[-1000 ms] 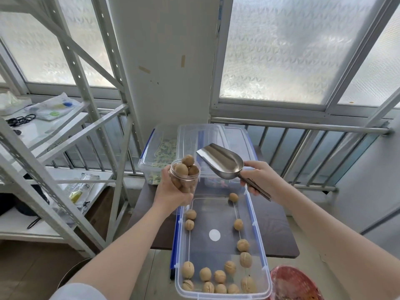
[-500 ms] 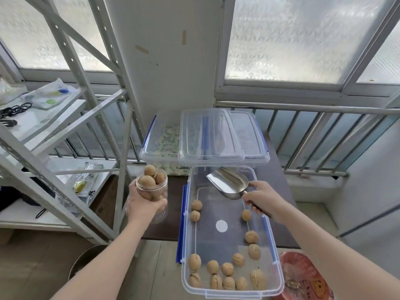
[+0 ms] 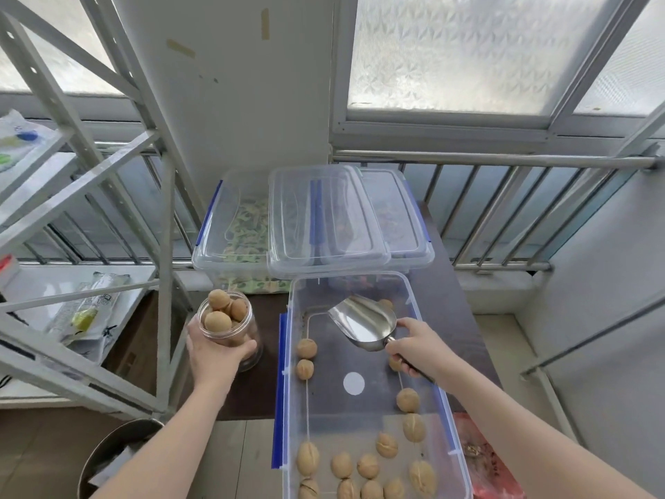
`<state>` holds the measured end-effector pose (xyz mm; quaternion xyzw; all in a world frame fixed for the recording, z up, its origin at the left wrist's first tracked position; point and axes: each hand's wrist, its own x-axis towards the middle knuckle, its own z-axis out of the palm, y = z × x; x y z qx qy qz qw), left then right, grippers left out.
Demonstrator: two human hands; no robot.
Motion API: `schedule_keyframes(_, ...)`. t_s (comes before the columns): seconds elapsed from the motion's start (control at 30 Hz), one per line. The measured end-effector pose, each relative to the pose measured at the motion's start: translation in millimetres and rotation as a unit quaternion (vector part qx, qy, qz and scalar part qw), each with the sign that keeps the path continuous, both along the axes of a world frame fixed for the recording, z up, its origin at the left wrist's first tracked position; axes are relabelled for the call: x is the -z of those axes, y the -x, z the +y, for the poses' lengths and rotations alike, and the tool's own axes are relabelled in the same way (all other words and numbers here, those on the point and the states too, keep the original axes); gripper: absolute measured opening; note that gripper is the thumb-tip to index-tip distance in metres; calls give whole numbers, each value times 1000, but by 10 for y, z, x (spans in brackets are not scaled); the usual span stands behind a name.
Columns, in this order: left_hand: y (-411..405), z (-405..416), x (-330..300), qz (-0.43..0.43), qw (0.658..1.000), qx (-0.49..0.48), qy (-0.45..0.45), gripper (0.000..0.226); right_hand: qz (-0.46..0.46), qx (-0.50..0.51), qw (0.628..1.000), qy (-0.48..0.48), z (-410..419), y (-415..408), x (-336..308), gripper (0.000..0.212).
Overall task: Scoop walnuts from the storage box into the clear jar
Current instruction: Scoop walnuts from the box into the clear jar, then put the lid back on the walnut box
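Head view: the left hand [image 3: 216,354] is wrapped around the clear jar [image 3: 230,331], fingers curled round its lower wall, and the jar is held upright on or just above the dark surface [image 3: 252,390]; which of the two cannot be told. The jar is filled with walnuts to its open mouth, and one walnut is heaped above the rim. The right hand [image 3: 417,349] is closed on the handle of a metal scoop [image 3: 363,324], whose shiny bowl is pointed away from the person and to the left, and is seen empty. The scoop is held over the far end of the storage box [image 3: 449,452], a long clear tub with blue clips [image 3: 279,408] along its left edge. Loose walnuts [image 3: 360,470] are scattered over the box's floor: a cluster at the near end, a few along the right wall, two [image 3: 306,358] near the left wall, one partly hidden behind the scoop. A white round sticker [image 3: 353,383] is seen on the box's bottom. Behind the storage box, two more clear bins [image 3: 230,232] are set side by side, and a loose clear lid [image 3: 324,221] is laid across them. A grey metal shelf frame [image 3: 108,174] is stood to the left, with packets on its shelves. A railing [image 3: 503,210] and frosted windows are seen beyond. A metal bucket [image 3: 108,459] is placed on the floor at lower left.
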<state>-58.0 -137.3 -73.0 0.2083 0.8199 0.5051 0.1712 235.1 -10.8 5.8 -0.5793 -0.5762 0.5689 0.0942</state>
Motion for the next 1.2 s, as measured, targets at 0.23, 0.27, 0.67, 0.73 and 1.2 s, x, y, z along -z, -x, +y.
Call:
schedule_keyframes(0.23, 96, -13, -98, -24, 998, 32, 54, 104, -20, 17, 999, 32, -15, 145, 320, 42)
schedule_keyframes(0.27, 116, -45, -140, -21, 998, 27, 58, 101, -27, 16, 999, 33, -25, 179, 370, 40)
schedule_keyframes(0.67, 29, -146, -745, 208, 975, 76, -1, 39, -52, -37, 997, 35, -119, 253, 468, 57)
schedule_keyframes(0.73, -44, -112, -796, 206, 976, 75, -13, 35, -36, -25, 999, 9, -59, 254, 358, 51)
schedule_keyframes(1.2, -158, -83, -926, 185, 980, 69, -13, 35, 34, 211, 975, -67, 1102, 779, -226, 46)
